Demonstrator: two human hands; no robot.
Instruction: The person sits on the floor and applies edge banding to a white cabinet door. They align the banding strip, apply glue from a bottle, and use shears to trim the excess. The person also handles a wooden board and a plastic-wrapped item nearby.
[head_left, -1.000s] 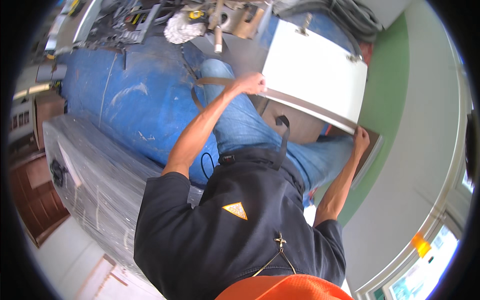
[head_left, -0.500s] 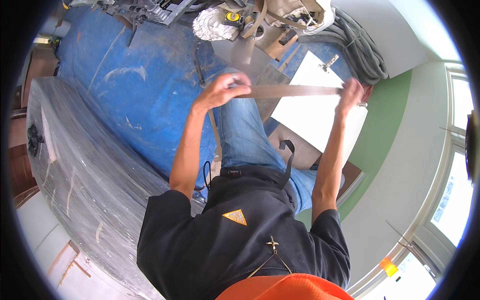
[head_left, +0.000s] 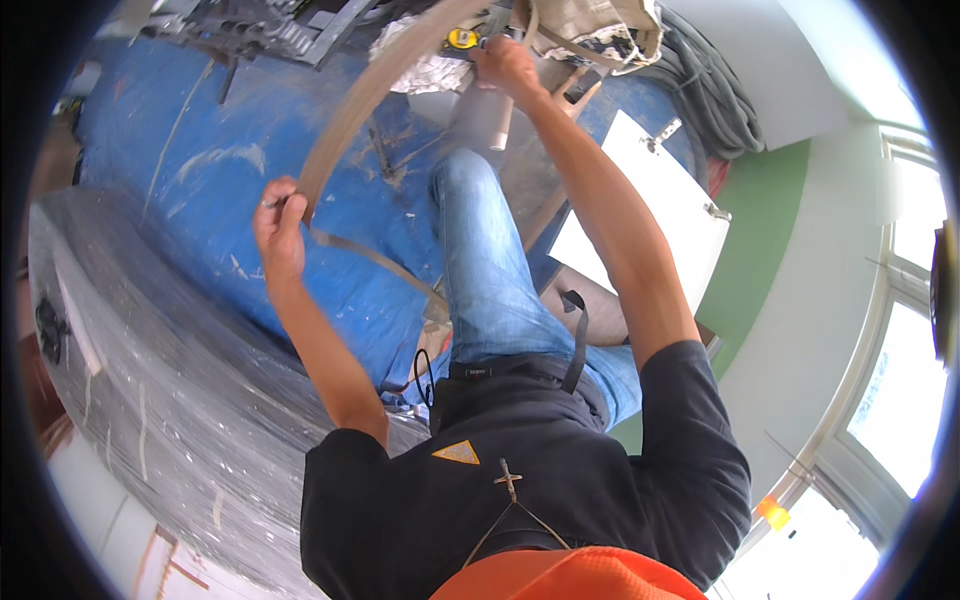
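My left hand (head_left: 280,225), out to the left, is closed on a long brown edge-banding strip (head_left: 355,115). From there the strip arcs up past the top of the picture, and a thin tail of it hangs toward my knee. My right hand (head_left: 508,72) reaches far forward, with its fingers curled beside a yellow-and-black tape measure (head_left: 462,38). What those fingers hold, if anything, is hidden. Crumpled white cloth (head_left: 435,75) lies by the tape measure, partly behind the strip. Below my right hand stands a blurred, pale cylindrical thing (head_left: 490,122).
A white panel (head_left: 650,215) with small metal fittings lies to the right. Thick grey hose (head_left: 710,95) and a beige bag (head_left: 590,25) are beyond it. Blue sheeting (head_left: 220,170) covers the floor. Plastic-wrapped bulk (head_left: 170,370) stands at left, and dark metal equipment (head_left: 250,40) at far left.
My left hand has swung left and down with the strip. My right hand has left the strip's other end and moved forward and left to the tape measure.
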